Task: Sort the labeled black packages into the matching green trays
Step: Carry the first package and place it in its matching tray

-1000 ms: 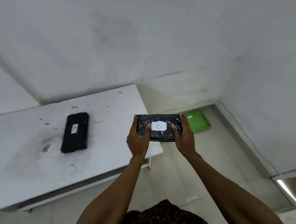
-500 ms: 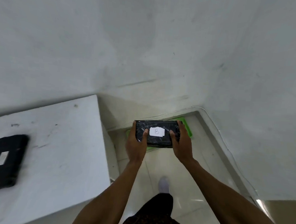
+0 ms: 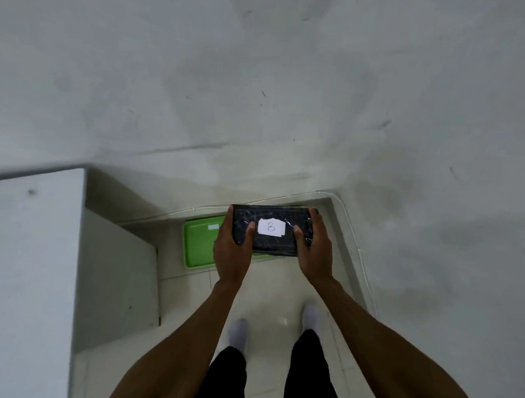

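We hold the black package (image 3: pixel 270 230) in front of us with both hands, its long axis running left to right and its white label (image 3: pixel 271 227), marked "B", facing up at us. Our left hand (image 3: pixel 233 246) is clamped around the left end, thumb laid over the top face, and our right hand (image 3: pixel 313 246) is clamped around the right end in the same way, so the load is shared evenly and neither hand is freer than the other. The relation that matters is the one straight below: a green tray (image 3: pixel 198 244) lies on the floor (image 3: pixel 280 295) in the corner by the wall, beneath and to the left of the package, its long axis also roughly left to right. We judge that lowering the package and shifting it a little to the left would bring it over the tray, with our left hand nearer to it. Much of the tray is hidden behind the package and our left hand, and the small pale tag (image 3: pixel 213 227) on its far edge is too blurred to read, so we cannot tell whether this tray matches. The worktop (image 3: pixel 23 276) is cut off at the left edge.
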